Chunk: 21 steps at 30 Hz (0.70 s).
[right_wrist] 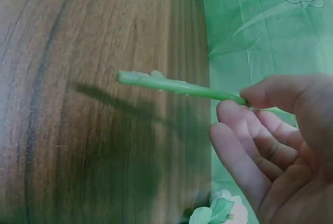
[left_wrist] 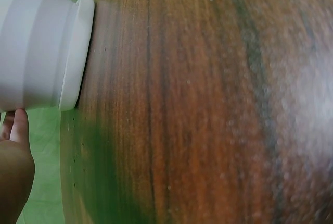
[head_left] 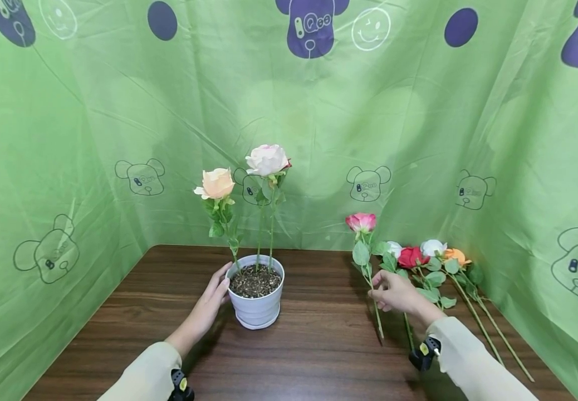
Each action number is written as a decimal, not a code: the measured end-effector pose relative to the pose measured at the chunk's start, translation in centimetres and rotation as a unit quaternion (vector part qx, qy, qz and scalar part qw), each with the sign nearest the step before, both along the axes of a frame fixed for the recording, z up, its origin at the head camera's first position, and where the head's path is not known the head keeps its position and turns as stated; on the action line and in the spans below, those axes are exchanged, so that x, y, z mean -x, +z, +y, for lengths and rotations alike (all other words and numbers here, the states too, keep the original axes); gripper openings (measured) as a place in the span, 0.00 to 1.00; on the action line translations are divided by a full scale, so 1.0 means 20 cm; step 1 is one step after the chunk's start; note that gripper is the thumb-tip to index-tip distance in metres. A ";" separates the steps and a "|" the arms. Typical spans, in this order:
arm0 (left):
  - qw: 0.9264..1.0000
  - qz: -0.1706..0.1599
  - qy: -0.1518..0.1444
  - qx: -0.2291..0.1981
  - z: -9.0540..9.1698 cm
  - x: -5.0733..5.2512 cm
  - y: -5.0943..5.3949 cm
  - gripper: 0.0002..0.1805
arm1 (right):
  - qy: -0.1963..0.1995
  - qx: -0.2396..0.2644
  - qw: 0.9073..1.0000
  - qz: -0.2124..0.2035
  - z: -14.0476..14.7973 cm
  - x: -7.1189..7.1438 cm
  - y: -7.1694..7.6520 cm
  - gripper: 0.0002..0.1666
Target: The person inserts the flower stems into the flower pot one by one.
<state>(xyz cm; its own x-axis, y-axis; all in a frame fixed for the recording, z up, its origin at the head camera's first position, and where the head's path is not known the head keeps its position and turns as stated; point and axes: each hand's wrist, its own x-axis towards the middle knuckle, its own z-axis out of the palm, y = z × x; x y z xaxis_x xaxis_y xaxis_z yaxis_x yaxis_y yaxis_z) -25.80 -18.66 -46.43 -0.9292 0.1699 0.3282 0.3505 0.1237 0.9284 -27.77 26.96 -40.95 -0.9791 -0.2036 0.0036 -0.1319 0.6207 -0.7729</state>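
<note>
A white flowerpot (head_left: 258, 309) filled with dark soil stands near the middle of the table. In it stand a peach rose (head_left: 217, 184), a pale pink-white rose (head_left: 268, 160) and, mostly hidden behind that, a red bloom. My left hand (head_left: 215, 293) rests against the pot's left side, fingers reaching along the wall; in the left wrist view its fingertips touch the white pot (left_wrist: 36, 47). My right hand (head_left: 394, 292) pinches the stem of a pink rose (head_left: 361, 223), held upright. In the right wrist view, thumb and fingers hold the green stem (right_wrist: 171, 85), its cut end sticking out above the table.
Right of my right hand, several roses lie on the wooden table (head_left: 319, 356): a red rose (head_left: 412, 257), a white rose (head_left: 433, 247), an orange rose (head_left: 455, 256) and another white bloom (head_left: 394, 249). Their long stems point toward the front right. A green printed curtain (head_left: 319, 111) encloses the table.
</note>
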 end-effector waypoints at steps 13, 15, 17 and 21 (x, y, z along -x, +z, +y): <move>1.000 -0.002 0.004 0.002 0.00 0.00 0.01 0.28 | -0.010 0.015 0.992 0.124 -0.02 0.04 0.03 0.10; 1.000 -0.001 0.005 0.006 0.00 0.00 0.01 0.28 | -0.004 0.017 0.988 0.156 -0.04 0.05 0.04 0.10; 1.000 0.001 0.006 0.009 0.01 0.00 0.01 0.28 | -0.003 0.021 0.983 0.183 -0.05 0.05 0.05 0.10; 1.000 0.002 0.007 0.010 0.01 -0.01 0.01 0.28 | 0.000 0.023 0.973 0.232 -0.09 0.06 0.08 0.10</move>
<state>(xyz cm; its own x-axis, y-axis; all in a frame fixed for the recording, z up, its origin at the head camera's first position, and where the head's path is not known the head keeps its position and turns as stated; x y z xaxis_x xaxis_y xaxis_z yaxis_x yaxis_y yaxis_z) -25.68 -18.54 -46.14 -0.9300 0.1628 0.3295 0.3531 0.1472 0.9239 -28.97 25.09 -39.28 -0.8705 -0.1923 0.4530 -0.4718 0.5878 -0.6572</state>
